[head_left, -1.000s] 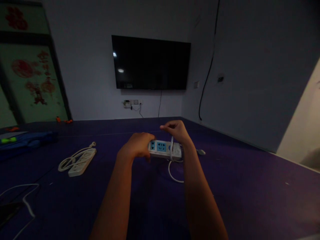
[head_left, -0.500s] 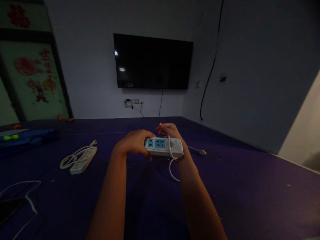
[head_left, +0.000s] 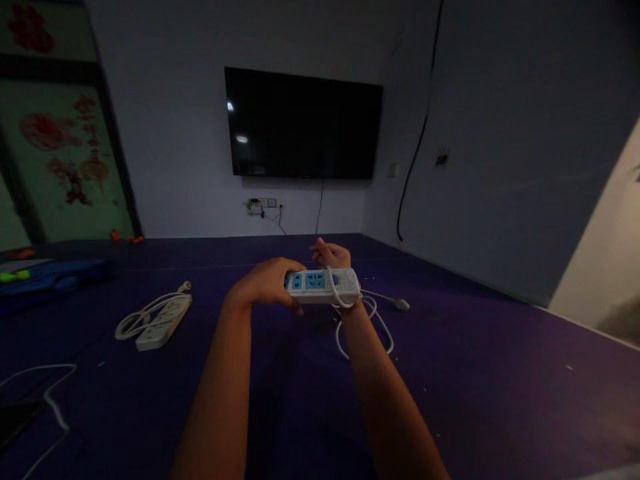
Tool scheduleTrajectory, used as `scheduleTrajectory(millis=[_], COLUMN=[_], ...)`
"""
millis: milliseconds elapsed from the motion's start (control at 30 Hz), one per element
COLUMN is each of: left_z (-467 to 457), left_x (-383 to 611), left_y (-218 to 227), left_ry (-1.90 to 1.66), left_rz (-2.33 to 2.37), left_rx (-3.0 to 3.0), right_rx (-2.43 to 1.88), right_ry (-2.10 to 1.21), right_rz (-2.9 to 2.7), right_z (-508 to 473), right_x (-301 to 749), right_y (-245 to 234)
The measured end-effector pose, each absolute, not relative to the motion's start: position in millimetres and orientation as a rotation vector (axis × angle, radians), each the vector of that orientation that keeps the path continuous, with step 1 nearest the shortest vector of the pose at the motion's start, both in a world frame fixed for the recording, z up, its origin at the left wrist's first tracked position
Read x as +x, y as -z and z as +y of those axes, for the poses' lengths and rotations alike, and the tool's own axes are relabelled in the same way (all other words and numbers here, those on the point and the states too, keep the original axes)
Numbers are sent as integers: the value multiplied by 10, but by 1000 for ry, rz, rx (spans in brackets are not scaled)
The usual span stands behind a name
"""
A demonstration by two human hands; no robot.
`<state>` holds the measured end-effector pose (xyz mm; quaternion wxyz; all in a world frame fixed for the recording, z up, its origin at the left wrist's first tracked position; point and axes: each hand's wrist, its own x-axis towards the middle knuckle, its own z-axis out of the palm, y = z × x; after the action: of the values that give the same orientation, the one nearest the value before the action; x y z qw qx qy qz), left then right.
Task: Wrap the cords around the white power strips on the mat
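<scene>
My left hand (head_left: 267, 283) is wrapped round the left end of a white power strip (head_left: 345, 283) with blue sockets, holding it level above the purple floor. One turn of its white cord (head_left: 332, 283) crosses over the strip's right part. Behind the strip, my right hand (head_left: 333, 255) is closed with its fingers curled, where the upper end of that turn meets it; the exact grip is partly hidden. Below, the rest of the cord lies in loose loops beside my right forearm, ending in a white plug (head_left: 401, 305) on the floor.
A second white power strip (head_left: 165, 323) with its cord coiled on it lies to the left. Further left are a white cable (head_left: 57, 410), a dark flat object (head_left: 17, 420) and blue cloth (head_left: 65, 275). A television (head_left: 305, 127) hangs on the far wall.
The strip and both hands have shifted slightly up and left. My right forearm has moved left, uncovering more of the cord loops on the floor. The cord turn stays across the strip.
</scene>
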<state>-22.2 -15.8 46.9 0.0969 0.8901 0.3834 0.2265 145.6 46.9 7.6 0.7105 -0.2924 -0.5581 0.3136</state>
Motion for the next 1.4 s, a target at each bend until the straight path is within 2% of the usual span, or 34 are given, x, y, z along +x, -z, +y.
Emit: scheduleTrajectory(millis=[233, 633, 1100, 1233, 1400], left_z=[-125, 51, 84, 112, 140], left_x=[-282, -398, -368, -338, -306], left_y=[-474, -379, -248, -190, -178], left_ry=[-1286, -1699, -1478, -1423, -1287], left_rz=[960, 1752, 2623, 2625, 2423], left_rx=[2231, 1936, 1707, 1808, 2222], right_rx=[-791, -891, -1173, -1226, -1191], right_ry=[-674, -428, 18, 231, 408], right_rz=[-1320, -1777, -2133, -2102, -2003], right_z=[672, 541, 275, 179, 97], right_x=[1590, 1392, 1412, 1372, 1441], right_y=[116, 2, -254, -337, -426])
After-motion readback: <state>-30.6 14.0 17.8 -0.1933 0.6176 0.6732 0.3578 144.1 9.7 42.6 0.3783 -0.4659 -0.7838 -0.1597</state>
